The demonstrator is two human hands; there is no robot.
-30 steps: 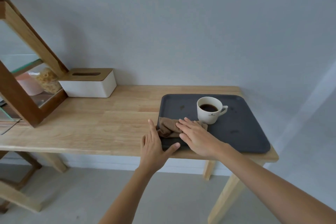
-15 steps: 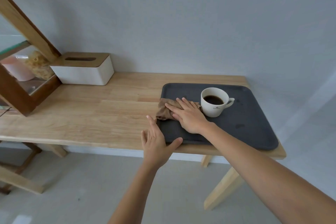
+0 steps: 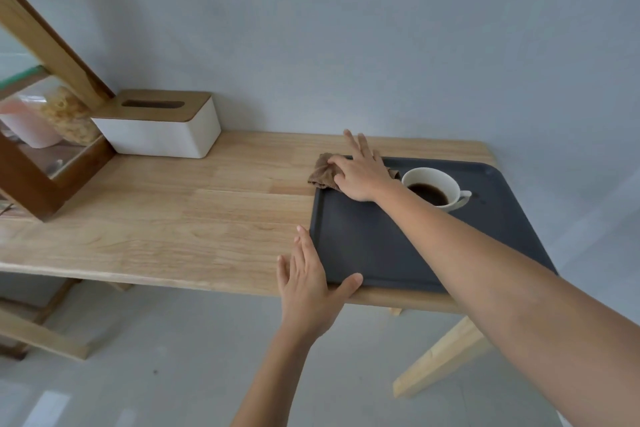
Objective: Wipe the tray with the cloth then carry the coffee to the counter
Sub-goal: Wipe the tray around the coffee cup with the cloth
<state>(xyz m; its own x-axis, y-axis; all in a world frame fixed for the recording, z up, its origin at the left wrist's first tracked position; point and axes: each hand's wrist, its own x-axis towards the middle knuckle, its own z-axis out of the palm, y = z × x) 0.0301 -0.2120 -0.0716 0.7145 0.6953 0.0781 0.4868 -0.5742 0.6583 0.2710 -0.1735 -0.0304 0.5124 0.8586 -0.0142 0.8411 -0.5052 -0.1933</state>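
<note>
A dark grey tray [image 3: 367,246] lies on the right end of a light wooden table [image 3: 194,218]. A white cup of black coffee [image 3: 431,192] stands on the tray near its far edge. My right hand [image 3: 362,172] presses flat on a crumpled brown cloth [image 3: 322,174] at the tray's far left corner, and part of the cloth hangs over the rim onto the table. My left hand [image 3: 308,282] rests flat at the tray's near left corner, thumb on the rim, fingers spread on the table.
A white tissue box with a wooden lid [image 3: 159,123] sits at the back of the table. A wooden-framed glass case [image 3: 41,135] with food containers stands at the far left. The grey wall runs close behind. The table's front edge is right under my left hand.
My right hand has slid the cloth from the tray's near left area up to its far left corner. My left hand stays at the near corner. The camera has moved closer.
</note>
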